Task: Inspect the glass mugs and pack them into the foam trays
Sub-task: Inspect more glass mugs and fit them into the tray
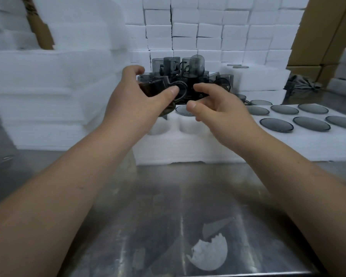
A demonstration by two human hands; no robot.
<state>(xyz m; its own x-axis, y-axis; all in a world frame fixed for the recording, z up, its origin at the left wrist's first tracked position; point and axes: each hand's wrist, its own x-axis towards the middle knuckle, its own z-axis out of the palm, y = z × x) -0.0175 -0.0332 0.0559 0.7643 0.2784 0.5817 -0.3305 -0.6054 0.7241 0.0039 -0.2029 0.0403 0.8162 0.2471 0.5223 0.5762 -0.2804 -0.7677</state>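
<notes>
The left grip [140, 98] is curled round a dark glass mug [154, 87], with the thumb pressed on the handle. The mug is held up in the air, just above the left end of the foam tray [218, 144] and in front of the pile of mugs [188, 66]. The right grip [214, 108] is close beside it, fingers loosely bent, holding nothing. To do this well, the person should turn the mug slowly and look for chips and cracks. Then it should go gently, straight down, into one of the empty holes [160, 126] near the packed mugs [276, 124]. Glass is slippery, so no rushing.
</notes>
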